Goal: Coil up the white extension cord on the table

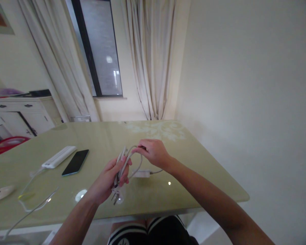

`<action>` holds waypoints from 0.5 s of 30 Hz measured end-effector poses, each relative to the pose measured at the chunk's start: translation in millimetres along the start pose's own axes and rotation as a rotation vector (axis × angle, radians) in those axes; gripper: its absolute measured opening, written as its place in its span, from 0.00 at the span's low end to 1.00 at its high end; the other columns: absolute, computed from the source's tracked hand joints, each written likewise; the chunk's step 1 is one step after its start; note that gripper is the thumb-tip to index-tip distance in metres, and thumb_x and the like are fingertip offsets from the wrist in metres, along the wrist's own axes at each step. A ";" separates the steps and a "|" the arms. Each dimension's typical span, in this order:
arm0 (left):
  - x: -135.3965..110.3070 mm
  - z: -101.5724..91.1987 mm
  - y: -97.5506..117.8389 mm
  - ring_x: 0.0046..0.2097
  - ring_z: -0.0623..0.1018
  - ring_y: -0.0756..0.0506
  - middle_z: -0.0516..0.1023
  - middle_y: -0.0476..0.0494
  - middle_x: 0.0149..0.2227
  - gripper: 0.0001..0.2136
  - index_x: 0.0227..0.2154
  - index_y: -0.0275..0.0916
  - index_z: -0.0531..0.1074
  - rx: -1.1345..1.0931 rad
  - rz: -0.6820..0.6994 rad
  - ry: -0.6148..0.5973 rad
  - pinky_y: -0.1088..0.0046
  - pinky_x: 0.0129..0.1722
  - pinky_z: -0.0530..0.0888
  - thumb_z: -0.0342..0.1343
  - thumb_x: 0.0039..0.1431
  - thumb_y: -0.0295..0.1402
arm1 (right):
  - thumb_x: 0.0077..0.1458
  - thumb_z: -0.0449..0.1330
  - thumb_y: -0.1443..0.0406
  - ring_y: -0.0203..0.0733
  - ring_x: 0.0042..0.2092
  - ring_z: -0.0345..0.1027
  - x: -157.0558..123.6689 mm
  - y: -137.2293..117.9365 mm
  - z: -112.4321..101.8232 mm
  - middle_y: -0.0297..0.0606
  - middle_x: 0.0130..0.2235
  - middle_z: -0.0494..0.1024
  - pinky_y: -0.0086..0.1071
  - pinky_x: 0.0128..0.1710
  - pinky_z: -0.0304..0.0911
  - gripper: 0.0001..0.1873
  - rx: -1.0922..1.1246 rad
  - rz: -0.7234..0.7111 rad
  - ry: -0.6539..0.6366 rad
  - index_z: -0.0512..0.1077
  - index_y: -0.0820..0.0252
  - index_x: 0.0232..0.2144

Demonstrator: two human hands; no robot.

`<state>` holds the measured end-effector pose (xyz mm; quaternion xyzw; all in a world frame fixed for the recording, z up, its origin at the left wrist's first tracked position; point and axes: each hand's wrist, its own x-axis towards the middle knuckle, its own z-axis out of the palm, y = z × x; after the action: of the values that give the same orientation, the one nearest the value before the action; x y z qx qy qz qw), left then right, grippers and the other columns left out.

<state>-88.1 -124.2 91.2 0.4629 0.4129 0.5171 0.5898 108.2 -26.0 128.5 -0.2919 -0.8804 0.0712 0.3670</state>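
Note:
My left hand (113, 177) is closed around a folded bundle of white power cable (121, 167) above the front part of the table. Below that hand hangs a plug (115, 197) with its metal prongs showing. To the right, my right hand (153, 152) pinches a loop of the same cable between thumb and fingers. A white charger brick (142, 174) lies on the table behind the hands, with a thin cord running from its right end toward my right forearm. Part of the brick is hidden by the cable and left hand.
The glossy pale green table (193, 163) meets a wall on the right. On its left side lie a white power strip (59, 157), a black-screened phone (75, 162), a white oval device (1, 194) and a loose white cable (32, 211). A red chair (9, 144) stands beyond the left edge.

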 end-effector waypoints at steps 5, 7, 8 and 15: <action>-2.2 -0.4 -4.0 0.18 0.45 0.56 0.49 0.62 0.18 0.17 0.36 0.38 0.70 -0.168 -0.072 -0.113 0.83 0.15 0.56 0.59 0.64 0.49 | 0.62 0.62 0.45 0.32 0.29 0.63 -8.2 2.6 5.9 0.33 0.31 0.75 0.27 0.32 0.55 0.24 0.243 -0.009 0.031 0.78 0.61 0.38; -4.7 1.2 -5.0 0.18 0.43 0.56 0.46 0.62 0.18 0.17 0.34 0.39 0.69 -0.209 -0.064 -0.157 0.84 0.14 0.56 0.58 0.64 0.49 | 0.57 0.66 0.44 0.34 0.33 0.66 -7.6 4.0 3.3 0.37 0.39 0.77 0.27 0.35 0.60 0.27 0.312 -0.027 0.071 0.78 0.59 0.47; -6.6 2.2 -5.5 0.18 0.43 0.56 0.45 0.62 0.17 0.16 0.32 0.39 0.68 -0.241 -0.055 -0.187 0.84 0.13 0.57 0.58 0.65 0.48 | 0.54 0.68 0.44 0.36 0.38 0.69 -6.0 4.6 1.2 0.40 0.44 0.77 0.29 0.38 0.63 0.30 0.330 -0.042 0.089 0.77 0.57 0.50; -17.3 10.7 -3.5 0.14 0.40 0.57 0.40 0.63 0.15 0.15 0.29 0.40 0.65 -0.577 0.094 -0.377 0.86 0.11 0.55 0.54 0.69 0.44 | 0.51 0.71 0.47 0.42 0.42 0.76 3.2 1.0 8.1 0.40 0.40 0.81 0.36 0.45 0.70 0.27 0.878 0.074 -0.327 0.77 0.61 0.45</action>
<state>-79.2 -142.7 90.4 0.3831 0.1117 0.5443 0.7379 101.2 -22.6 124.3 -0.1253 -0.8022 0.4951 0.3092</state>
